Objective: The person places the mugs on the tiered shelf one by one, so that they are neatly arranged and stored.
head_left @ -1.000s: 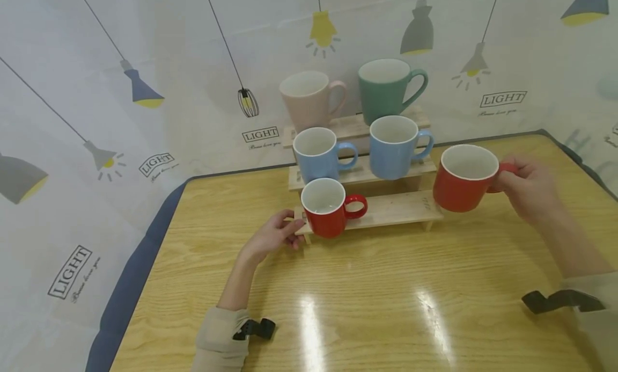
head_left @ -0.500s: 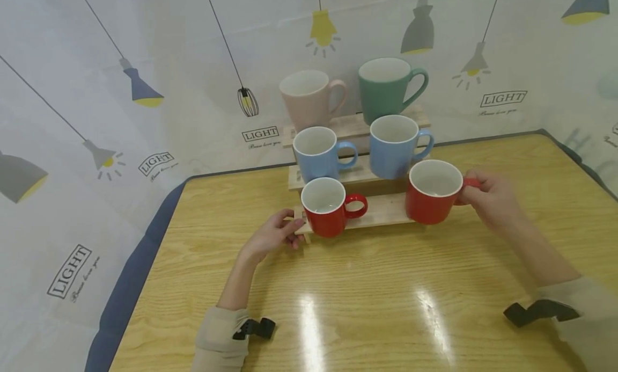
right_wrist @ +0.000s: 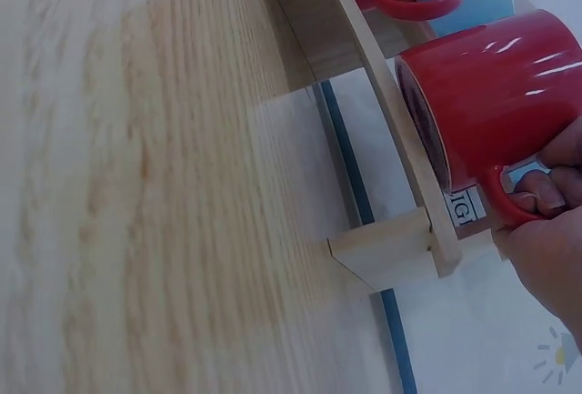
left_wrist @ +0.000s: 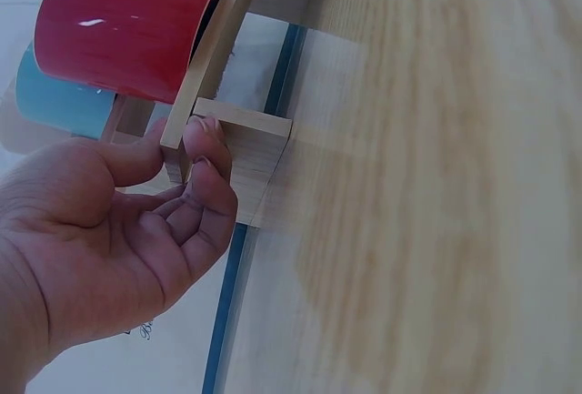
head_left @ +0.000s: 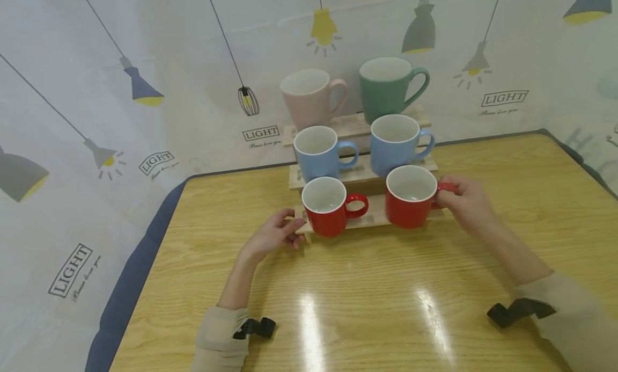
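My right hand [head_left: 465, 203] grips the handle of a red mug [head_left: 409, 200] at the right part of the bottom step of a wooden tiered rack [head_left: 369, 217]. In the right wrist view, that mug [right_wrist: 500, 94] hangs close over the board, its base slightly tilted to it. My left hand [head_left: 272, 235] pinches the left end of the same bottom board, thumb above and fingers beneath, plain in the left wrist view [left_wrist: 136, 221]. Another red mug [head_left: 325, 208] stands upright at the board's left, handle to the right.
Two blue mugs [head_left: 316, 154] stand on the middle step, close behind the red ones. A pink mug [head_left: 309, 98] and a green mug [head_left: 386, 90] occupy the top step. The wood-grain table [head_left: 362, 291] ends at a wall sheet printed with lamps.
My right hand has brought the red mug leftward and slightly down, from beyond the rack's right end to over its bottom step. The left hand has kept its pinch in place.
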### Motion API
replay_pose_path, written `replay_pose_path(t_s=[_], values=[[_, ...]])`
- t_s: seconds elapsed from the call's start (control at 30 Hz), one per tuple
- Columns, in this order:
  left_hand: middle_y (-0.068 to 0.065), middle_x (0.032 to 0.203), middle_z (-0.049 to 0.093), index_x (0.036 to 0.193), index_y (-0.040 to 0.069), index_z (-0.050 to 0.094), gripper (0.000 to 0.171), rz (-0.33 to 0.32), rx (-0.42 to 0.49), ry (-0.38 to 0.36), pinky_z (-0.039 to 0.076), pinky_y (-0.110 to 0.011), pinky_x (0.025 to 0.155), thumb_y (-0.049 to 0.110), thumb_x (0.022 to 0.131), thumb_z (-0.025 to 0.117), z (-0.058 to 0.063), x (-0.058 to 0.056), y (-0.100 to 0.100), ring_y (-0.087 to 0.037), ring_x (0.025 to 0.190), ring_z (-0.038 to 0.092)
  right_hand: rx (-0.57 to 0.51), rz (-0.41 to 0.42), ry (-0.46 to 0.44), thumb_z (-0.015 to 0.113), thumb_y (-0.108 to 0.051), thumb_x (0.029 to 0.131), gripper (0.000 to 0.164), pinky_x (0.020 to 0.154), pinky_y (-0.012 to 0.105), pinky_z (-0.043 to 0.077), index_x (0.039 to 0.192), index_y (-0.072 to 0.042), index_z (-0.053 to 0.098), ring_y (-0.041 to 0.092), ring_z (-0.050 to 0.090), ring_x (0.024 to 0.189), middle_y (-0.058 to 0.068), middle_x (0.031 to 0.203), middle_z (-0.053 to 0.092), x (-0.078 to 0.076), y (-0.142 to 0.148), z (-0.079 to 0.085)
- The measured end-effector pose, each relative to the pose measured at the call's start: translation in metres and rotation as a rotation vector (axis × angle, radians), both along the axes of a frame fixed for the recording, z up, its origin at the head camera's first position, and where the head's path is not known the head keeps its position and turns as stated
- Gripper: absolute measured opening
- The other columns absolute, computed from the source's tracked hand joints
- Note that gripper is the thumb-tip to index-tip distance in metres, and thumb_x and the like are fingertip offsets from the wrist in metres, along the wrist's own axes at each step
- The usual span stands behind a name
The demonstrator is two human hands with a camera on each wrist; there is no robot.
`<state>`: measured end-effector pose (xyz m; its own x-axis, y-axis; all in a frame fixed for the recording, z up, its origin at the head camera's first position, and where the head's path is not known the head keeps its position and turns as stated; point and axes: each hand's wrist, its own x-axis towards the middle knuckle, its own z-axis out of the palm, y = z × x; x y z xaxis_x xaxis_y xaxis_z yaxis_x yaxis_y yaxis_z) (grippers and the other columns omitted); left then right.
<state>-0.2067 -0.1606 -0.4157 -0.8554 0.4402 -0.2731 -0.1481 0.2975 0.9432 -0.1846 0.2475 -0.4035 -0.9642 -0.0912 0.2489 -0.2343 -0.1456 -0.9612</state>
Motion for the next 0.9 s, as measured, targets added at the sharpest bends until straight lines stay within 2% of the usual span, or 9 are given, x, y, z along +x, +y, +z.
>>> replay_pose_path(t_s=[0.3, 0.6, 0.77, 0.9], values=[[-0.011, 0.085, 0.066, 0.131, -0.006, 0.038, 0.035, -0.002, -0.003, 0.000, 0.053, -0.029, 0.071, 0.017, 0.108, 0.051, 0.001, 0.001, 0.002, -0.018, 0.069, 0.061, -0.010, -0.006, -0.036, 0.043, 0.020, 0.085, 0.029, 0.066, 0.021, 0.054, 0.069, -0.004, 0.047, 0.012, 0.057, 0.068, -0.003, 0.064, 0.049, 0.000, -0.007, -0.005], [-0.014, 0.087, 0.066, 0.130, -0.006, 0.038, 0.033, -0.006, 0.001, -0.001, 0.053, -0.029, 0.072, 0.017, 0.109, 0.049, 0.003, 0.001, -0.001, -0.018, 0.069, 0.060, 0.020, -0.002, -0.028, 0.044, 0.019, 0.085, 0.028, 0.067, 0.021, 0.053, 0.070, -0.004, 0.046, 0.012, 0.055, 0.070, -0.002, 0.064, 0.044, -0.002, -0.009, -0.005], [-0.012, 0.085, 0.066, 0.129, -0.005, 0.039, 0.032, 0.000, 0.007, -0.010, 0.053, -0.029, 0.072, 0.017, 0.108, 0.050, 0.002, 0.000, 0.000, -0.019, 0.069, 0.060, 0.120, 0.035, -0.016, 0.046, 0.018, 0.086, 0.023, 0.069, 0.022, 0.051, 0.072, -0.001, 0.047, 0.012, 0.055, 0.074, -0.002, 0.072, 0.053, -0.004, -0.004, -0.003], [-0.012, 0.085, 0.066, 0.129, -0.005, 0.039, 0.033, -0.003, 0.004, -0.006, 0.053, -0.029, 0.072, 0.017, 0.108, 0.051, 0.001, 0.000, 0.000, -0.019, 0.070, 0.060, 0.241, 0.073, 0.002, 0.050, 0.012, 0.092, 0.013, 0.076, 0.020, 0.052, 0.085, 0.002, 0.053, 0.012, 0.061, 0.083, -0.001, 0.087, 0.062, -0.004, 0.004, -0.002]])
